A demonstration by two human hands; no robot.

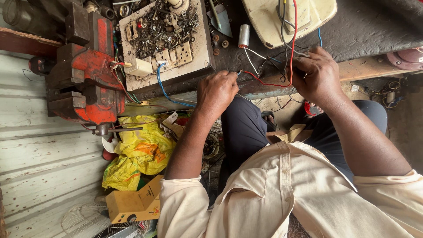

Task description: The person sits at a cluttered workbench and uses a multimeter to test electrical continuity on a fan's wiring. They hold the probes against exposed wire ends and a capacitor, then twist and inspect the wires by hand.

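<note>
pinching thin wires at the bench edge

sitting far left on the bench, a red vise (86,75) bolts down beside a tray of screws and scrap parts (163,37), with a white block (139,67) and a blue wire (164,86) at the tray's near edge. below them a yellow bag (141,150) and a yellow box (132,203) lie on the floor.

the left hand (217,91) is closed narrow, fingertips pinched on the end of a red wire (264,82) at the bench edge. a small silver capacitor (243,36) stands just behind. the right hand (318,76) is curled tight around a bunch of red, black and grey wires running up to a cream housing (288,17).

the wire looks light, limp and springy, with a thin core that could snap if bent sharply; the insulated part just behind the bare tip seems the safest place to grip.
</note>
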